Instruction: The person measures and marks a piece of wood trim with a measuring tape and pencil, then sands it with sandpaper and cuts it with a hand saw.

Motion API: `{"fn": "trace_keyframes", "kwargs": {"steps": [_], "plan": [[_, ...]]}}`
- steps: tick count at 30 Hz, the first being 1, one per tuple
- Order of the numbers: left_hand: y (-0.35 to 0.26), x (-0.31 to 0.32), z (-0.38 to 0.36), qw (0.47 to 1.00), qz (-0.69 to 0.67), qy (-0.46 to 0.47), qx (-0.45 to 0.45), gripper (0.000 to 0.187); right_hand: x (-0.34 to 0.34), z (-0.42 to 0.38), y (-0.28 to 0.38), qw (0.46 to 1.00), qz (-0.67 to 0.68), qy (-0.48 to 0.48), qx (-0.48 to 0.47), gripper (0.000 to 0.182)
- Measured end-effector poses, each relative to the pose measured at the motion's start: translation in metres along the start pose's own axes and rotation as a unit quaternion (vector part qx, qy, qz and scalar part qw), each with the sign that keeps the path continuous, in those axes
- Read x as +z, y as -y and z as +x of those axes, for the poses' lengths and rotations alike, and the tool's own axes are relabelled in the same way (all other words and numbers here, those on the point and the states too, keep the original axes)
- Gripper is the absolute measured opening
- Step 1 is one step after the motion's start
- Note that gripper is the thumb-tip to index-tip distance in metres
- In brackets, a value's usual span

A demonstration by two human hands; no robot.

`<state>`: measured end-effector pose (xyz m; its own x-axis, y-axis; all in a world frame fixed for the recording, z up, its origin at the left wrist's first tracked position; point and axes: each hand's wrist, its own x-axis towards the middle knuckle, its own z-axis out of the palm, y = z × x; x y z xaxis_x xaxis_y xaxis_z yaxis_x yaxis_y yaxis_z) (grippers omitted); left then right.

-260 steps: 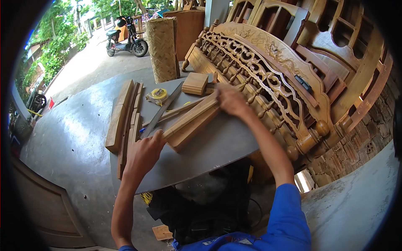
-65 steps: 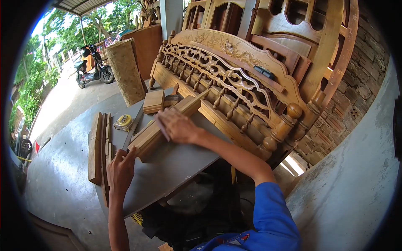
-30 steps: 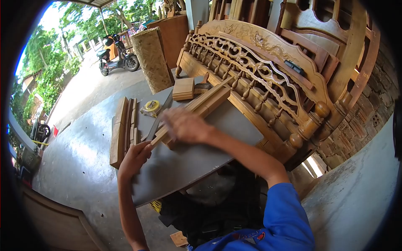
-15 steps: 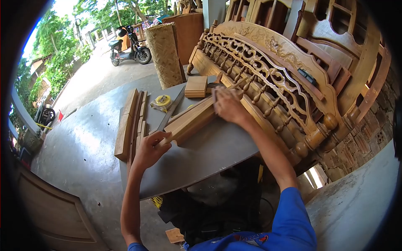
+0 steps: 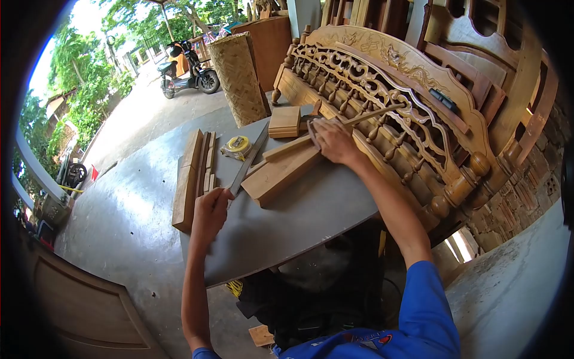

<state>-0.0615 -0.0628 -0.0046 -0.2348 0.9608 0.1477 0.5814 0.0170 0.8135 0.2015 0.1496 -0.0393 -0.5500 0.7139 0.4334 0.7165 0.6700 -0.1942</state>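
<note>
My right hand [image 5: 336,141] is closed around a thin wooden strip [image 5: 376,113], with a brownish flat piece showing at its fingers. The strip lies slantwise over a thick wooden block [image 5: 281,176], its far end sticking out to the upper right. My left hand [image 5: 210,210] is curled into a fist near the block's left end, apart from the strip; whatever may be inside it is hidden. Close to its fingertips ends a long metal blade or rule [image 5: 251,158]. A small square wooden block [image 5: 284,122] sits beyond the strip.
A yellow tape roll [image 5: 237,145] and several wooden lengths [image 5: 188,179] lie on the grey tabletop [image 5: 281,239]. Carved bed panels [image 5: 382,78] lean close on the right. A rolled woven mat [image 5: 240,81] stands behind, and a motorbike [image 5: 188,75] is farther off.
My left hand has let go of the strip's near end and closed into a fist. The strip has slid up and to the right with my right hand around it.
</note>
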Motion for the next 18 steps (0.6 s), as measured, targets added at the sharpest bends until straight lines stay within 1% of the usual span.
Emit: {"fn": "trace_keyframes", "kwargs": {"steps": [2, 3, 6, 9, 10, 13, 14, 17, 18], "plan": [[-0.005, 0.005, 0.0, 0.999, -0.032, -0.012, 0.032, 0.023, -0.006, -0.002, -0.01, 1.0, -0.005, 0.011, 0.003, 0.049], [-0.007, 0.008, 0.0, 0.998, -0.048, -0.017, 0.048, 0.022, -0.008, -0.002, -0.006, 1.0, -0.007, 0.013, -0.023, 0.048], [-0.016, 0.012, 0.0, 0.995, -0.023, -0.025, 0.092, 0.021, -0.007, -0.01, 0.027, 0.996, -0.002, 0.009, -0.085, 0.047], [-0.004, 0.016, 0.003, 0.979, 0.051, -0.024, 0.197, 0.023, -0.001, -0.016, 0.054, 0.99, 0.023, -0.009, -0.137, 0.048], [-0.005, 0.016, 0.002, 0.975, 0.087, -0.019, 0.202, 0.024, -0.001, -0.018, 0.061, 0.99, 0.021, -0.008, -0.14, 0.049], [-0.006, 0.014, 0.0, 0.985, 0.066, -0.008, 0.161, 0.023, -0.003, -0.02, 0.073, 0.989, 0.022, 0.0, -0.149, 0.05], [-0.011, 0.011, -0.003, 0.996, 0.018, 0.03, 0.082, 0.022, -0.003, -0.02, 0.072, 0.988, 0.025, 0.004, -0.151, 0.051], [0.0, 0.013, 0.001, 0.997, -0.019, 0.025, 0.076, 0.023, -0.006, -0.02, 0.071, 0.988, 0.02, 0.009, -0.153, 0.052], [0.001, 0.012, 0.001, 0.994, 0.01, 0.01, 0.111, 0.023, -0.007, -0.021, 0.072, 0.988, 0.017, 0.01, -0.154, 0.052]]}}
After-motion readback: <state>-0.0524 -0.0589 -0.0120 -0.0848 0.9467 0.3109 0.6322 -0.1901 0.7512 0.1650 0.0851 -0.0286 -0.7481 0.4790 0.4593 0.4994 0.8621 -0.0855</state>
